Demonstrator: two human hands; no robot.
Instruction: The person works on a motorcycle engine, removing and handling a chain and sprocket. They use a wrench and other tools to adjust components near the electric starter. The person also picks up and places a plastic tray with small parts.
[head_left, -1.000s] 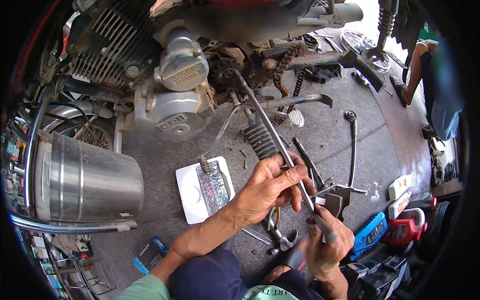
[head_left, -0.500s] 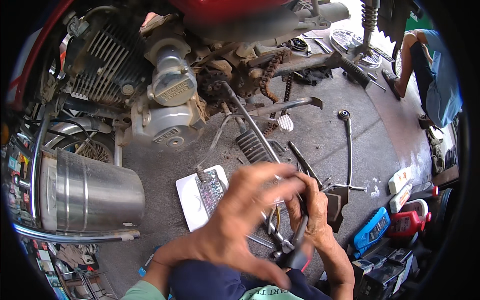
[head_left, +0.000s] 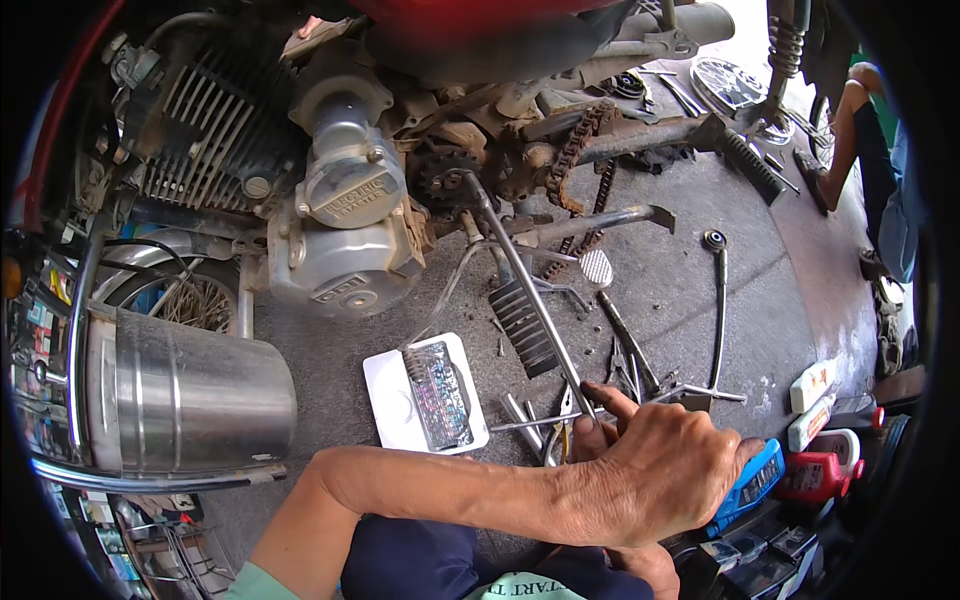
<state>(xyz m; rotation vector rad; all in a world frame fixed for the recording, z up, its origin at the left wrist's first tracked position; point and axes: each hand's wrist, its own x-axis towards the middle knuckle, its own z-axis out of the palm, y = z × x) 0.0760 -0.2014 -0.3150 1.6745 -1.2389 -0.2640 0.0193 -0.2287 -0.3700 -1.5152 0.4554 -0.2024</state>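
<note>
- The bar slants from the sprocket, far end touching it, to the hands at near right.
- The left hand lies across at near right, back up; its grip is hidden, so I cannot tell what it holds.
- The right hand shows only in part beneath it; its grip cannot be told either.
- Bent fingers meet the bar's near end, though whose is unclear.
- The engine stands left of the bar, the rusty chain right of the sprocket.
- A white tray lies on the floor, left of the bar's near end.
</note>
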